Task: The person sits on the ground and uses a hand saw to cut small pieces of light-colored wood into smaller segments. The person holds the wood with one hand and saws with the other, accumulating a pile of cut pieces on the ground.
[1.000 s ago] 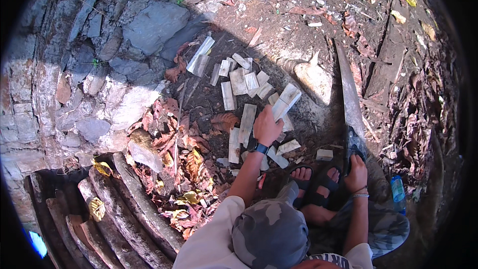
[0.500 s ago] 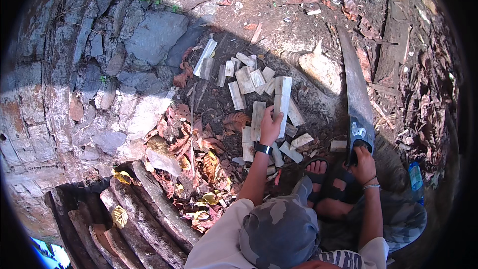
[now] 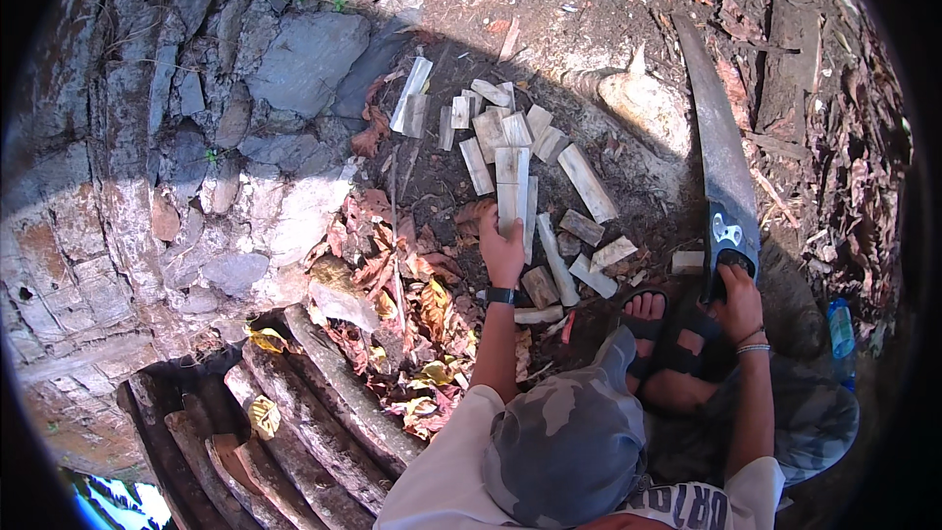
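My left hand (image 3: 500,243), with a dark band at its wrist, grips the near end of a pale squared wood strip (image 3: 508,175). The strip's far end overlaps the loose wood pieces (image 3: 490,128) on the dark soil. To the right, my right hand (image 3: 738,296) is closed round the black handle of a handsaw (image 3: 719,147). Its long grey blade points away from me, past a pale stump-like lump (image 3: 643,110). More cut pieces (image 3: 589,275) lie between my hands, close to a sandalled foot (image 3: 644,319).
A rough stone wall (image 3: 304,64) fills the left side. Several dark logs (image 3: 314,422) lie at the lower left, beside dry leaves (image 3: 432,319). A clear blue-tinted bottle (image 3: 841,329) is on the right. Small red object (image 3: 568,326) near the wood pieces.
My left hand has moved left with the wood strip, away from the long piece at the right of the pile. The view has shifted slightly; my right hand keeps hold of the saw.
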### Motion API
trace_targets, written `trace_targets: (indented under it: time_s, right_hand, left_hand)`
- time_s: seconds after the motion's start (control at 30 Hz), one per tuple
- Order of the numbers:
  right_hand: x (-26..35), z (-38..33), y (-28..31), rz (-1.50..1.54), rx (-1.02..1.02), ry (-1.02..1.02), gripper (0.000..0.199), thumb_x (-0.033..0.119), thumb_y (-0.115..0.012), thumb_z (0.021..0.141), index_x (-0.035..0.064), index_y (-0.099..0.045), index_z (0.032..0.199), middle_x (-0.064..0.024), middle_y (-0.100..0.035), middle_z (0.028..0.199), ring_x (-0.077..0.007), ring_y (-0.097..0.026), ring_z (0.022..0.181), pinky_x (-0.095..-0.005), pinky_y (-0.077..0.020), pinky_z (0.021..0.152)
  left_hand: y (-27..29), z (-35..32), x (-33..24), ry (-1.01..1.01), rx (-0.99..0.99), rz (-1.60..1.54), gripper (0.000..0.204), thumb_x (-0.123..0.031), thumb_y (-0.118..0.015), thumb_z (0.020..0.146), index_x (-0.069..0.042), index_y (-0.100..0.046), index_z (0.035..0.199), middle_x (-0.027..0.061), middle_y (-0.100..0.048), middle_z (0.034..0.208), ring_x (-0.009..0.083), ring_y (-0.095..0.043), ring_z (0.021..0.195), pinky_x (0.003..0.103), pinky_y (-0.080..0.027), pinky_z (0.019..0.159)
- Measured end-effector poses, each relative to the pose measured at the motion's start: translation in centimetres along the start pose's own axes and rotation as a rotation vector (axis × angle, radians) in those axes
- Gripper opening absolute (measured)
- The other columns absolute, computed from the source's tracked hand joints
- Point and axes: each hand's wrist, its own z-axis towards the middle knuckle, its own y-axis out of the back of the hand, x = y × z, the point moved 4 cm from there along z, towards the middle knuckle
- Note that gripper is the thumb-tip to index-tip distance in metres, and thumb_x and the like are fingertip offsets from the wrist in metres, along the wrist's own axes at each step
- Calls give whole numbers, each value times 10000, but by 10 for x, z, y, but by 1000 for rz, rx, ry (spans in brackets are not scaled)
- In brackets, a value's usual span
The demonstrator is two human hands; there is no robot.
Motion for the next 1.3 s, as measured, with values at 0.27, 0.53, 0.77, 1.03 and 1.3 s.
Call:
trace_targets:
  time_s: [0.27,0.53,0.77,1.03,1.3]
  right_hand:
    - [-4,-3,1,-30,10,-11,589,-44,-682,622,49,-593,1197,-184,-608,1095,-410,-594,1032,-466,-509,879]
    - [-5,1,-7,-39,29,-22,593,-55,-692,621,55,-593,1195,-176,-608,1099,-404,-596,1033,-459,-513,874]
    - [-16,-4,-8,-44,-1,-20,570,4,-733,639,62,-599,1190,-158,-612,1058,-383,-606,1021,-452,-516,862]
    - [-17,-3,-23,-196,-7,7,636,348,-844,652,94,-578,1172,-106,-631,1079,-306,-620,1054,-412,-482,930]
    - [43,-95,74,3,-153,-13,486,320,-756,786,106,-581,1185,-129,-622,1108,-313,-643,1017,-431,-513,858]
  left_hand:
    - [13,-24,-38,-158,-183,237,533,-127,-707,796,-23,-504,1277,220,-507,1250,430,-489,1175,486,-409,1006]
    - [20,-107,-34,-181,10,232,460,-131,-698,802,-20,-543,1221,217,-511,1222,412,-508,1152,486,-419,985]
    - [20,-156,-6,-121,166,259,443,-136,-712,779,-25,-563,1181,213,-532,1164,407,-532,1102,469,-435,952]
    - [-14,-113,55,-263,296,136,452,-267,-755,803,-46,-592,1162,173,-518,1084,263,-574,836,364,-496,688]
    - [-54,-27,-86,-598,391,122,406,-131,-746,798,-43,-594,1164,111,-526,1054,178,-508,795,309,-463,628]
